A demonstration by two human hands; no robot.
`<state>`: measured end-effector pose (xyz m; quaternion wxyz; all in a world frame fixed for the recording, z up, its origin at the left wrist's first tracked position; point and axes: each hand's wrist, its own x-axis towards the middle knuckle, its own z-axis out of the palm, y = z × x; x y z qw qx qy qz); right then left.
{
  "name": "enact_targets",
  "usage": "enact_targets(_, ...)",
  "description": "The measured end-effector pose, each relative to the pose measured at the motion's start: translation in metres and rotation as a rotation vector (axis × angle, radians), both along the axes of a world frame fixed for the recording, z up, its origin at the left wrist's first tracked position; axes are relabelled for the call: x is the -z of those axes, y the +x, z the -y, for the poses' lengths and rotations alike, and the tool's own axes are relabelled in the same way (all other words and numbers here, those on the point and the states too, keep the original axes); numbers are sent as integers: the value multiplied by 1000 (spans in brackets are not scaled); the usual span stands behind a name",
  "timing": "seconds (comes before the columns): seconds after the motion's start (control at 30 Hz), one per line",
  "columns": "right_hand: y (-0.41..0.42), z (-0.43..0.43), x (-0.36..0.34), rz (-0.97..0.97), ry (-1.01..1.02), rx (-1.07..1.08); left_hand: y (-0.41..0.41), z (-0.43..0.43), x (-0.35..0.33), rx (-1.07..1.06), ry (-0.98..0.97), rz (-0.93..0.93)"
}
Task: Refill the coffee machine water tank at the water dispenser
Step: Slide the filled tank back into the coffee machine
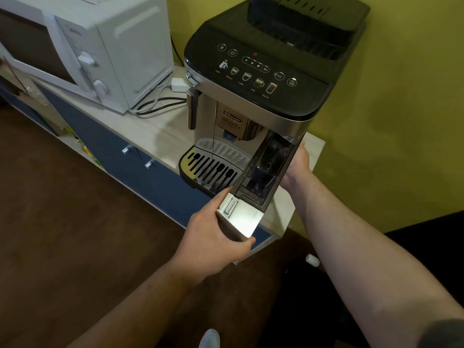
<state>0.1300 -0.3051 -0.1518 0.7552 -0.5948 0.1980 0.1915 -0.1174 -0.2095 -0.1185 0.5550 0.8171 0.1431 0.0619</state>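
Observation:
A silver and black coffee machine (253, 79) stands on a light wooden counter. Its clear water tank (266, 172) with a silver front panel juts out from the machine's right front, partly drawn out of its slot. My left hand (216, 237) grips the tank's silver front end, thumb under it and fingers along its left side. My right hand (297, 164) lies along the tank's right wall, fingers reaching back toward the machine; the tank hides its fingertips. No water dispenser is in view.
A white microwave (88, 51) sits at the left on the counter (160, 136), with cables behind it. Blue cabinet doors (130, 156) with metal handles are below. A yellow wall stands behind. A small white object (312, 260) lies on the dark floor.

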Motion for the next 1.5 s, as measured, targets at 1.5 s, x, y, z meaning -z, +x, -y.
enact_targets(1.5, -34, 44, -114, 1387, -818, -141, 30, -2, -4, 43, -52, -146)
